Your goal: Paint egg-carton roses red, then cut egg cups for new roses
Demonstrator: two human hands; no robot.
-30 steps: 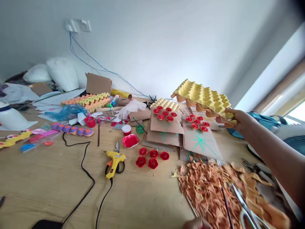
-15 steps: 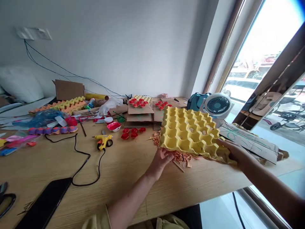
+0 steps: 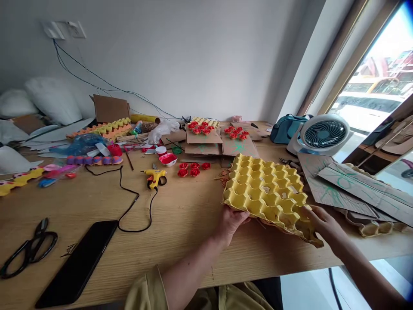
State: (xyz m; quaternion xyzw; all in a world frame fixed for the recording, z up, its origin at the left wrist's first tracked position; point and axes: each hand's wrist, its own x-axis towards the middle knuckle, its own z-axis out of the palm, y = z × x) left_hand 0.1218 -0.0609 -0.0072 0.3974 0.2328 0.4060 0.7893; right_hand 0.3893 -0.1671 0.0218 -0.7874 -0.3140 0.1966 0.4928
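A yellow egg tray (image 3: 264, 189) is held between my two hands above the right part of the table, its cupped face up and tilted a little toward me. My left hand (image 3: 232, 221) grips its near left edge from below, with most of the fingers hidden under it. At the near right corner, my right hand (image 3: 322, 221) is closed on the rim, where the tray looks torn and ragged. Orange shreds (image 3: 223, 176) show past the tray's left side. Left of it sit several small red paper-pulp flowers (image 3: 194, 168).
A yellow glue gun (image 3: 155, 177) lies with its cord trailing across the table. Scissors (image 3: 32, 247) and a black phone (image 3: 80, 262) are at the near left. Cardboard pieces (image 3: 348, 185) and a white fan (image 3: 324, 133) stand at right. Red flowers rest on cardboard (image 3: 204, 148) behind.
My view has turned slightly left. The egg tray has come lower and nearer to me, still in both hands, and now hides most of the orange shreds.
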